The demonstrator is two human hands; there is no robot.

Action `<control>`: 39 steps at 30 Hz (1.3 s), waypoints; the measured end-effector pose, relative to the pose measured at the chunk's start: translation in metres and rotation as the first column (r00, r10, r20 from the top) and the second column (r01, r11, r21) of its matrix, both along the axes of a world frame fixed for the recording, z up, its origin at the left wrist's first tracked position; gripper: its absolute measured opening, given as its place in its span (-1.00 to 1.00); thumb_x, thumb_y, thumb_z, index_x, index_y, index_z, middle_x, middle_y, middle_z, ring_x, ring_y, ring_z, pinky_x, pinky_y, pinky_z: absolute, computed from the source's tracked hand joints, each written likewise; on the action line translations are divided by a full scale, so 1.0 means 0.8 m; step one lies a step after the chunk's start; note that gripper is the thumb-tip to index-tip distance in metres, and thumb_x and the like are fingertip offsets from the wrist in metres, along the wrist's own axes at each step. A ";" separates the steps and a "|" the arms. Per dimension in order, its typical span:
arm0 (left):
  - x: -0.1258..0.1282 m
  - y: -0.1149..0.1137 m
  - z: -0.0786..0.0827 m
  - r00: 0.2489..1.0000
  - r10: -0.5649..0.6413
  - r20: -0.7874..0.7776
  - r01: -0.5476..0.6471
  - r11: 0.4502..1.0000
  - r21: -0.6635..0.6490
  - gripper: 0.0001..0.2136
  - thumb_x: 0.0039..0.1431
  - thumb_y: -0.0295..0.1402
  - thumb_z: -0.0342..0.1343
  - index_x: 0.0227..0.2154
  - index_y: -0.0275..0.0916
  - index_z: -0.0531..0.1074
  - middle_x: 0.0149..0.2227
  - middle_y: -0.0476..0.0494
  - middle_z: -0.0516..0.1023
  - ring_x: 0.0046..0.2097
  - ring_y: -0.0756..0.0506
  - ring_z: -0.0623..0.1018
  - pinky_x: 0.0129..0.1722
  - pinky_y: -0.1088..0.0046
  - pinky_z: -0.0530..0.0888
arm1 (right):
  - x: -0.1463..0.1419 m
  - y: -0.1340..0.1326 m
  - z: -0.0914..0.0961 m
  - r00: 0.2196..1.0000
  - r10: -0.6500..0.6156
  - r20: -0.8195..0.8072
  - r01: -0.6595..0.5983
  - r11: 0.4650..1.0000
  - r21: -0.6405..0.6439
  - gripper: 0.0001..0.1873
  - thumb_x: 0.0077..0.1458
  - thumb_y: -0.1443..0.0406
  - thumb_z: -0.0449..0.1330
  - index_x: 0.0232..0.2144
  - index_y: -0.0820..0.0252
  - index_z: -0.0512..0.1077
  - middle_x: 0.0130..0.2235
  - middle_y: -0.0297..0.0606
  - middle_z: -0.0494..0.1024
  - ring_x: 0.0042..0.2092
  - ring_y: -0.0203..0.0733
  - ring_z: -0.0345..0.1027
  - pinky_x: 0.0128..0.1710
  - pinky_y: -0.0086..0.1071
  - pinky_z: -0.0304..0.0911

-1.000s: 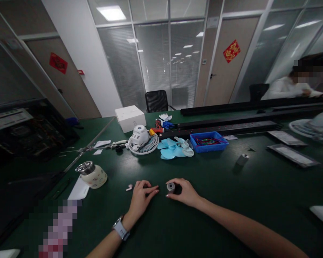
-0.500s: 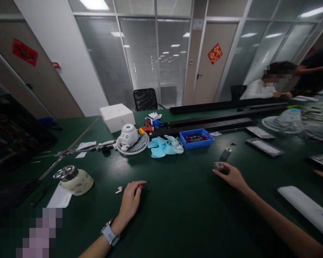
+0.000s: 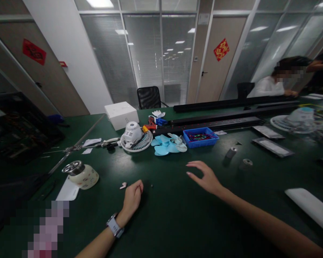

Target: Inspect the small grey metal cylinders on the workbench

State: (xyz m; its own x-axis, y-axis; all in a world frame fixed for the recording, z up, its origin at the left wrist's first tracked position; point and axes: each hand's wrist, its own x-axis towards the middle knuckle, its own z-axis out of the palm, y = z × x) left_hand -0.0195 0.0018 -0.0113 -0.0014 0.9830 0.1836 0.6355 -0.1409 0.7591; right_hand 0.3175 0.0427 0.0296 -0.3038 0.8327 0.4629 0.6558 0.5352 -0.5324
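Observation:
My left hand [image 3: 132, 198] rests on the green table [image 3: 177, 222] with its fingers curled under; whether anything is in it stays hidden. A small pink-white piece [image 3: 123, 185] lies just left of it and a tiny dark speck [image 3: 151, 186] just right. My right hand [image 3: 204, 177] hovers open above the table, fingers spread, holding nothing. To its right stand two small dark cylinders with silver tops, one nearer [image 3: 245, 164] and one farther [image 3: 230, 152].
A white fan motor on a grille [image 3: 136, 138], light blue fan blades [image 3: 168, 144] and a blue tray [image 3: 200, 137] lie further back. A cream jar with a metal lid [image 3: 82, 175] sits at left. Long black rails [image 3: 218, 122] cross the back. A person in white [image 3: 271, 86] sits at the far right.
My right hand carried the small silver-topped cylinder to the right, set it beside the other one, let go and drew back open. My left hand's fingers curled in.

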 end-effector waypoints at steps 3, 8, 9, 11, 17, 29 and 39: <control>0.002 -0.003 0.003 1.000 0.000 -0.023 0.000 1.000 -0.014 -0.83 -0.04 -0.42 -0.23 -0.65 -0.17 0.19 -0.65 0.03 0.26 -0.53 -0.03 0.33 -0.47 0.48 0.22 | -0.095 0.006 -0.011 0.942 0.335 -0.018 -0.333 0.926 -0.180 -0.56 0.07 0.05 0.21 -0.01 0.02 0.44 0.01 -0.26 0.51 0.04 -0.15 0.34 0.06 -0.18 0.21; 0.004 -0.006 0.006 0.999 -0.012 -0.039 0.012 1.000 -0.016 -0.81 -0.03 -0.41 -0.23 -0.66 -0.17 0.20 -0.65 0.04 0.26 -0.53 -0.03 0.33 -0.46 0.48 0.22 | -0.174 0.017 -0.045 0.911 0.412 0.029 -0.400 0.897 -0.186 -0.70 0.04 0.09 0.26 -0.16 -0.02 0.54 0.02 -0.28 0.52 0.08 -0.12 0.32 0.07 -0.17 0.17; 0.005 -0.006 0.006 0.999 -0.017 -0.043 0.016 1.000 -0.013 -0.81 -0.03 -0.42 -0.23 -0.66 -0.17 0.20 -0.65 0.04 0.27 -0.53 -0.03 0.33 -0.46 0.48 0.22 | -0.178 0.017 -0.047 0.914 0.404 0.041 -0.391 0.903 -0.178 -0.75 0.05 0.10 0.26 -0.21 -0.03 0.56 0.02 -0.29 0.52 0.09 -0.12 0.31 0.06 -0.16 0.16; 0.004 -0.005 0.006 0.998 -0.025 -0.054 0.024 1.000 -0.014 -0.81 -0.03 -0.42 -0.22 -0.66 -0.18 0.21 -0.65 0.04 0.27 -0.53 -0.03 0.33 -0.45 0.48 0.22 | -0.171 0.016 -0.044 0.917 0.394 0.057 -0.380 0.910 -0.165 -0.79 0.06 0.11 0.25 -0.26 -0.04 0.57 0.02 -0.31 0.52 0.07 -0.13 0.32 0.05 -0.17 0.17; -0.001 -0.001 -0.002 0.995 -0.029 -0.092 0.026 0.999 -0.036 -0.79 -0.01 -0.43 -0.24 -0.63 -0.18 0.24 -0.63 0.04 0.30 -0.52 -0.04 0.35 -0.45 0.48 0.22 | -0.023 0.006 -0.003 0.982 0.158 0.107 -0.154 0.987 -0.048 -0.75 0.15 0.13 0.16 -0.16 -0.03 0.54 -0.08 -0.33 0.57 -0.04 -0.16 0.41 -0.02 -0.20 0.24; 0.002 0.001 -0.001 0.993 -0.029 -0.118 0.021 0.998 -0.066 -0.78 0.02 -0.43 -0.24 -0.62 -0.18 0.24 -0.64 0.05 0.29 -0.52 -0.04 0.35 -0.44 0.48 0.21 | 0.255 -0.004 0.003 0.651 -0.731 0.206 0.743 0.669 0.028 -0.58 0.08 -0.02 0.09 -0.23 0.07 0.58 -0.15 -0.12 0.58 -0.23 0.07 0.46 -0.36 -0.18 0.27; -0.001 0.003 -0.006 0.986 -0.031 -0.164 0.023 0.998 -0.053 -0.80 -0.02 -0.40 -0.24 -0.64 -0.17 0.23 -0.65 0.02 0.31 -0.50 -0.07 0.39 -0.42 0.45 0.23 | 0.252 0.003 -0.013 0.575 -0.802 0.163 0.812 0.584 0.008 -0.52 0.05 -0.09 0.04 -0.25 0.03 0.58 -0.16 -0.21 0.59 -0.23 0.02 0.44 -0.34 -0.23 0.24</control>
